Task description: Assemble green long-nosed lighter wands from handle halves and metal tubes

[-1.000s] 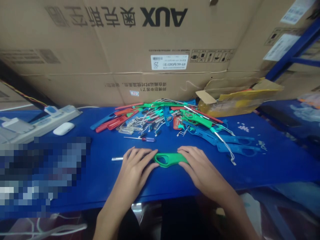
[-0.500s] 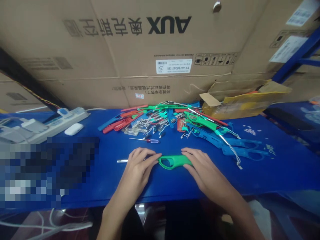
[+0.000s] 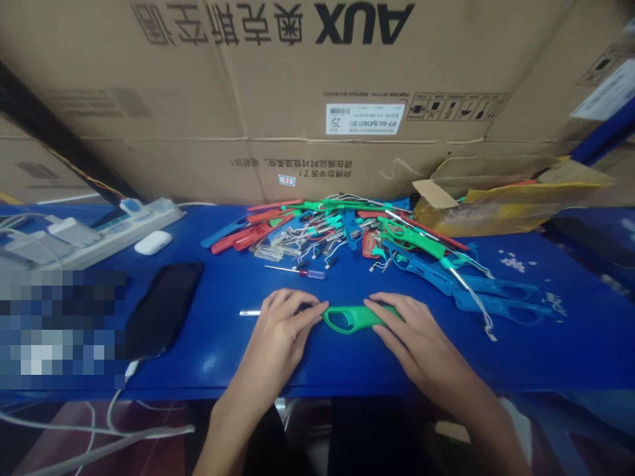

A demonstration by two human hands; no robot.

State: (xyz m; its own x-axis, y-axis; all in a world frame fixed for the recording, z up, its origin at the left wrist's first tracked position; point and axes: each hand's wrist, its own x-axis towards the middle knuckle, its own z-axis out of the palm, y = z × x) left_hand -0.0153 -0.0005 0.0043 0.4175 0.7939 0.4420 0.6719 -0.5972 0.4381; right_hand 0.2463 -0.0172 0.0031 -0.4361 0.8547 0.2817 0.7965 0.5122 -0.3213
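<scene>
A green long-necked lighter (image 3: 361, 318) lies level between both hands, low over the blue table near its front edge. My left hand (image 3: 288, 324) is closed around the neck end; the metal tube tip (image 3: 249, 313) sticks out to its left. With fingers and thumb, my right hand (image 3: 411, 327) grips the handle end, covering it. The loop in the green body shows between the hands. Beyond them lies a screwdriver (image 3: 312, 274) with a clear and purple handle. Behind it spreads a pile of lighter parts: red shells (image 3: 248, 237), blue shells (image 3: 496, 301), clear tanks and wired pieces.
At the left are a white power strip (image 3: 106, 238) with chargers, a white earbud case (image 3: 153, 242) and a black phone (image 3: 166, 304) on a cable. An open carton (image 3: 520, 205) stands at back right, before a large cardboard wall (image 3: 198, 119). Small white bits (image 3: 516, 263) lie at right.
The camera view has shifted a little, so the scene sits farther right. Both hands keep their hold on the green lighter; the right fingers have moved slightly along the handle.
</scene>
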